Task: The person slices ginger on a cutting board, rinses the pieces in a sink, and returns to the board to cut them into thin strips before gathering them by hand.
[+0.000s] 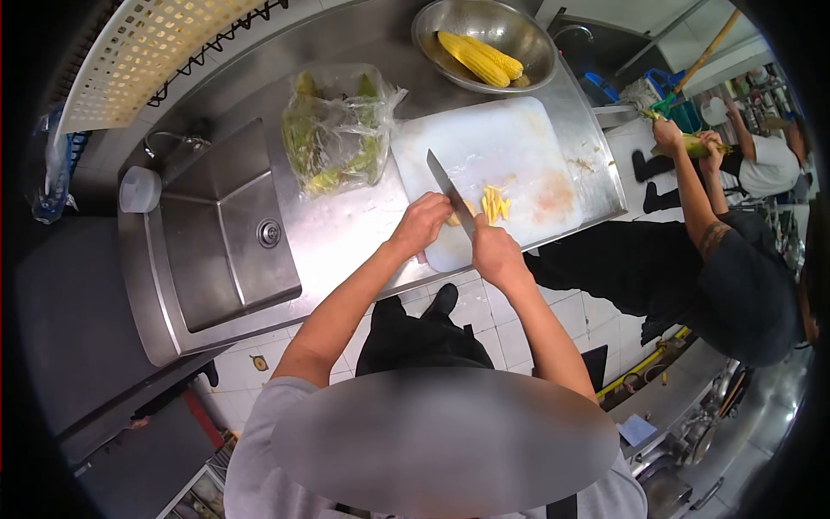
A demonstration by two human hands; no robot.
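My right hand (498,253) grips a kitchen knife (443,179), its blade pointing away from me over the white cutting board (484,130). With its fingers curled, my left hand (422,223) holds a small pale-yellow piece of food (455,218) against the board, right beside the blade. Most of that piece is hidden by my fingers and the knife; I cannot tell what food it is. A small pile of yellow cut strips (494,205) lies on the board just right of the blade. Wet reddish-brown stains mark the board's right side.
A plastic bag of green-husked corn (337,130) lies left of the board. Behind it stands a metal bowl (424,39) with husked corn cobs (480,59). The sink (225,233) is at left. At right, a co-worker (735,277) holds corn close to the counter's end.
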